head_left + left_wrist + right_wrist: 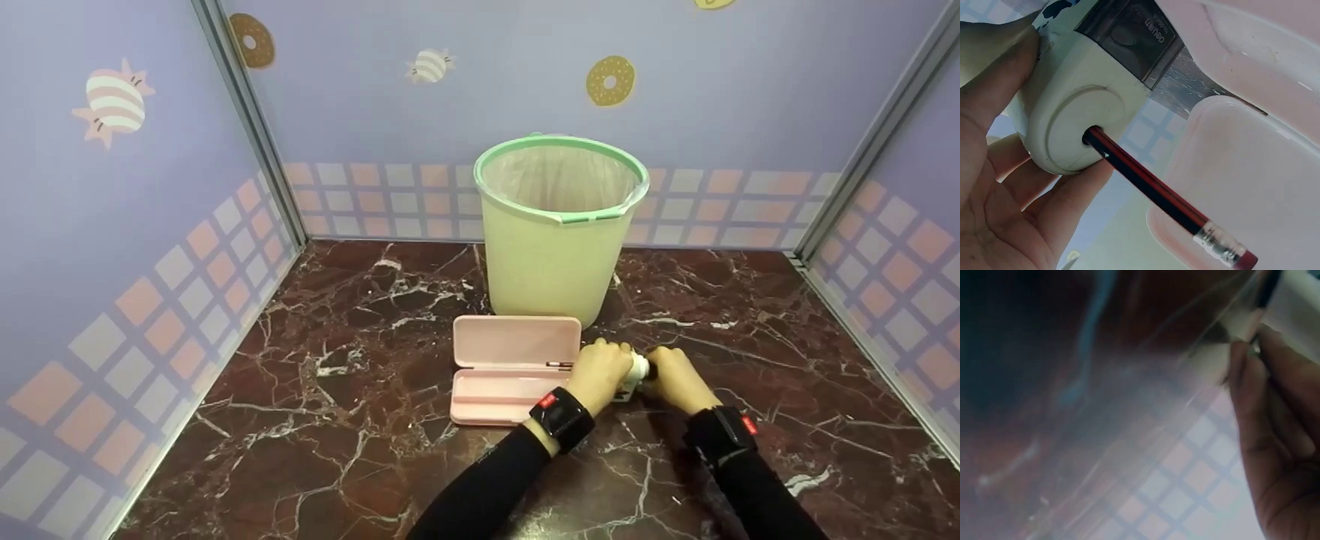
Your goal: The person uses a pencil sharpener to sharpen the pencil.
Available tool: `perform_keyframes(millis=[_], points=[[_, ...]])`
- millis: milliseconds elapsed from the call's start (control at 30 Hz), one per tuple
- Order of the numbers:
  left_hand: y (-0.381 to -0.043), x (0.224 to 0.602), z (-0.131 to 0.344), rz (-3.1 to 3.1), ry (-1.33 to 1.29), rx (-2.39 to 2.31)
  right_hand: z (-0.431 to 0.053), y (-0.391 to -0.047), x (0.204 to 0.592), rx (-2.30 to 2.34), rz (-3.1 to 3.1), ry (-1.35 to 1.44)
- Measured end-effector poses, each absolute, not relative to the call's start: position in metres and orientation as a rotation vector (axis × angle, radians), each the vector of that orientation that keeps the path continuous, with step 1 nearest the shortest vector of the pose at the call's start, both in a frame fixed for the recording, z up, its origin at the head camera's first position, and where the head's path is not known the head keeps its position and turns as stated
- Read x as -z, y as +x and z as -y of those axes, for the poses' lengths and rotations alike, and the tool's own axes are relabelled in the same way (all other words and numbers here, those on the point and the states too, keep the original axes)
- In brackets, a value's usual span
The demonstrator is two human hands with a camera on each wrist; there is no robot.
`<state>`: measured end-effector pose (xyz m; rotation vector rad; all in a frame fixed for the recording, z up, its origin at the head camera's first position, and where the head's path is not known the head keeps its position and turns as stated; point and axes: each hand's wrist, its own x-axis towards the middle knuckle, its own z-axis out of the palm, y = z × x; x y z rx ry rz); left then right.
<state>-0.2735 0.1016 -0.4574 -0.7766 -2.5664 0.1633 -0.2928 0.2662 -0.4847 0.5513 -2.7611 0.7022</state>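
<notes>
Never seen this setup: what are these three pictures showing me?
No machine here: a person works with bare hands. The wide picture comes from a head camera; the other two from a camera on each wrist. On the dark marbled table are an open pink pencil case and a lined bin. The left hand grips a white pencil sharpener with a red-and-black pencil in its hole. The right hand seems to pinch the sharpener's far end, but that close-up is blurred.

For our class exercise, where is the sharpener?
In the head view, the sharpener is just right of the pink case, gripped by the left hand.
</notes>
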Motion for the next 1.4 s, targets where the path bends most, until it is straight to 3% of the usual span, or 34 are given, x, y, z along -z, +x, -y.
perform_keyframes(millis=[633,1400], points=[[-0.269,0.456,-0.117,2.589,-0.648,-0.208,-0.272,-0.253,0.461,-0.759,2.746,0.760],[-0.267,0.459,-0.116,2.568,-0.598,-0.224,-0.262,-0.234,0.445,-0.600,2.579,0.532]])
